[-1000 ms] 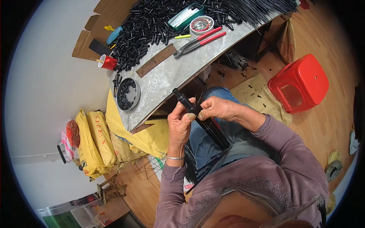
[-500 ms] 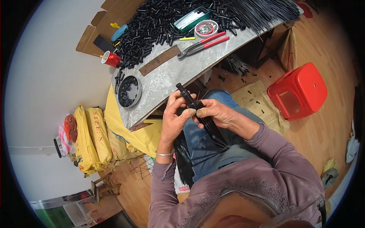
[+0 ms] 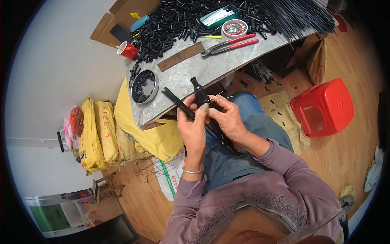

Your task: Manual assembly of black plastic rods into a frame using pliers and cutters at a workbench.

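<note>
Above my lap both hands work close together on a black tube-shaped fitting with a flanged top, which looks like an umbrella runner. My left hand is closed around its lower part and around black ribs, whose ends stick out up and to the left. The fingers of my right hand pinch at the fitting's base, where thin wire ends project up and to the right. More dark ribs hang below my hands toward my jeans. Fingers hide the spot where wire, ribs and fitting meet.
Ahead is a grey table with a heap of black fittings, long black rods, red-handled pincers, a rusty metal strip and a round dish. A red stool stands right; yellow sacks lean left.
The view has shifted. The fitting stands more upright, rib ends now stick out above my left hand, and thin wire ends show clearly by my right fingers.
</note>
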`<move>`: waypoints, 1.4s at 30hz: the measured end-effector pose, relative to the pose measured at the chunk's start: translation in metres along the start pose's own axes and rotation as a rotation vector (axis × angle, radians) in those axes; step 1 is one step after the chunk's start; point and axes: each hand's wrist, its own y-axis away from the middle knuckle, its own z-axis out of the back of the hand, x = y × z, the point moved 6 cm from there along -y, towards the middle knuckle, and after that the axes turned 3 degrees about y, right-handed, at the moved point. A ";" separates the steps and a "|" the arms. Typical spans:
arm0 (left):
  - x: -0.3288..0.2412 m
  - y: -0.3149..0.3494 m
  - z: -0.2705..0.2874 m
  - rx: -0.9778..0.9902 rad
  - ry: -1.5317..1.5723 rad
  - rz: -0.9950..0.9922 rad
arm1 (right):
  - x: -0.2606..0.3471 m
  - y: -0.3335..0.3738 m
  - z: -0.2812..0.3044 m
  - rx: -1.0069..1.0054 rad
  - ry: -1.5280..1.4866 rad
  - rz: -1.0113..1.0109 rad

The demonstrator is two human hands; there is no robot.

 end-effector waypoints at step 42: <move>0.002 0.016 0.015 -0.003 0.037 -0.078 | 0.039 0.010 0.007 0.164 0.793 0.124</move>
